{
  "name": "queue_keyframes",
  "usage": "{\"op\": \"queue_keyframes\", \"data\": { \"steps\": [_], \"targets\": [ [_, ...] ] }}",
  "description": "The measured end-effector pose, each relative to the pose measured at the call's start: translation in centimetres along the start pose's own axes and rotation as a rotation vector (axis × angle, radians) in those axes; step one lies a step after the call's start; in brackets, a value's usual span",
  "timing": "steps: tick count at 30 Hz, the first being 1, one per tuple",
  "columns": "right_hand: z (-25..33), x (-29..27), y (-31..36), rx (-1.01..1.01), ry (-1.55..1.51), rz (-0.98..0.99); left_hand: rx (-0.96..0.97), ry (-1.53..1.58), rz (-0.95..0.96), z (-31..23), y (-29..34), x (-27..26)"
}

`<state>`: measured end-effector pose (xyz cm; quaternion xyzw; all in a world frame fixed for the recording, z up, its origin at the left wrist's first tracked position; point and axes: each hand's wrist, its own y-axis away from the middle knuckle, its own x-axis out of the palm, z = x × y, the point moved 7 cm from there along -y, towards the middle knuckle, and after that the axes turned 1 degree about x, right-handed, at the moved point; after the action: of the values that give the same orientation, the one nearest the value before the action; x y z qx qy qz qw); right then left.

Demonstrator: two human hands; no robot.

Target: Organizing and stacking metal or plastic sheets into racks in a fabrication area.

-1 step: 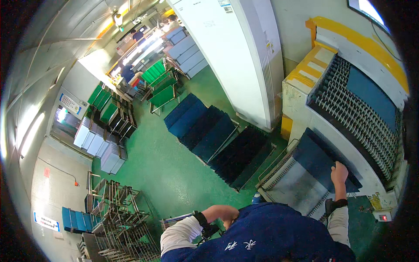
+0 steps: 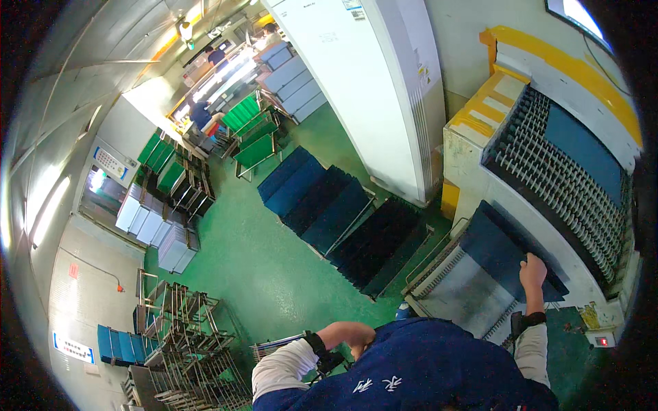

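My right hand (image 2: 532,272) is closed on the edge of a dark blue panel (image 2: 490,240). This panel stands at one side of a slotted rack (image 2: 473,291) with toothed sides, and more dark panel edges show beside it. My left hand (image 2: 353,335) is bent in close to my body. Its fingers are mostly hidden behind my dark blue shirt, so whether it holds anything does not show. Right of the rack, a conveyor (image 2: 558,185) with rows of small rollers carries another flat blue panel (image 2: 582,151).
Racks packed with dark blue panels (image 2: 322,205) stand on the green floor ahead. Behind them rises a tall white cabinet (image 2: 370,89). Metal racks (image 2: 192,342) crowd the lower left. Green panels (image 2: 253,130) and co-workers (image 2: 200,115) are farther off. A switch box (image 2: 602,341) sits lower right.
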<state>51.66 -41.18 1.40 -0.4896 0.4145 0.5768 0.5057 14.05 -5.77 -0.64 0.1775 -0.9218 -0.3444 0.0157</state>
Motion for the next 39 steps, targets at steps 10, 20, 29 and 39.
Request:
{"op": "queue_keyframes", "data": {
  "steps": [10,20,29,39],
  "targets": [
    [-0.2,0.4,-0.3,0.005,-0.008,-0.016,0.170,0.229,0.030,7.3,-4.1,3.9],
    [0.2,-0.5,0.0,0.024,-0.020,-0.016,0.014,0.216,0.094,8.8,-4.1,4.1],
    [0.0,0.0,-0.1,0.006,-0.022,-0.047,-0.046,0.348,0.138,10.8,-4.6,4.6],
    [0.1,-0.2,0.0,0.027,-0.013,0.001,0.034,0.340,0.165,11.7,-5.6,5.6]
  ]
}}
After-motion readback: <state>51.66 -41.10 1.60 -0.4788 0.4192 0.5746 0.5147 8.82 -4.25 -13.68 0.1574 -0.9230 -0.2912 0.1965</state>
